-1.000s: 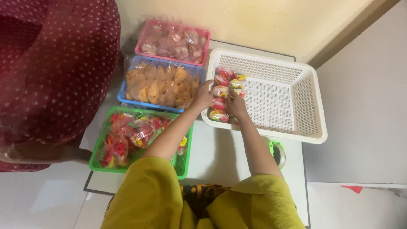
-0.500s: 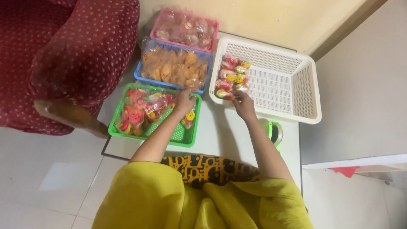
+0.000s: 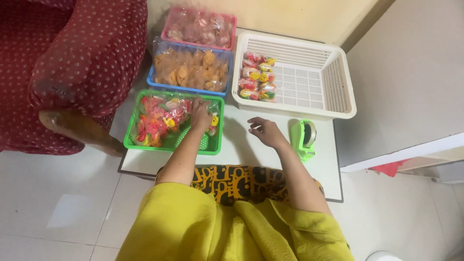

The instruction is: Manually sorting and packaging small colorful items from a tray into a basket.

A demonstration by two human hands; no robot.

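Reaching into the green basket [image 3: 145,141] at near left, the left hand [image 3: 200,115] curls over the bright candy packets [image 3: 162,118] — whether it grips one, I cannot tell. The right hand [image 3: 265,131] rests empty, fingers loosely spread, on the surface [image 3: 251,154]. Best pinch one packet cleanly — they lie tangled.

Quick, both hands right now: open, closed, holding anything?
Left hand: in the green basket, on the snack packets; grip cannot be told.
Right hand: open, empty, over the table.

Soft, even indoor light, fairly bright, with no hard glare. The hands [image 3: 200,115] cast only faint shadows on the white surface [image 3: 251,150]. Clear wrappers in the trays [image 3: 193,65] catch small glints. Focus is slightly soft overall, and straight lines bow a little near the edges.
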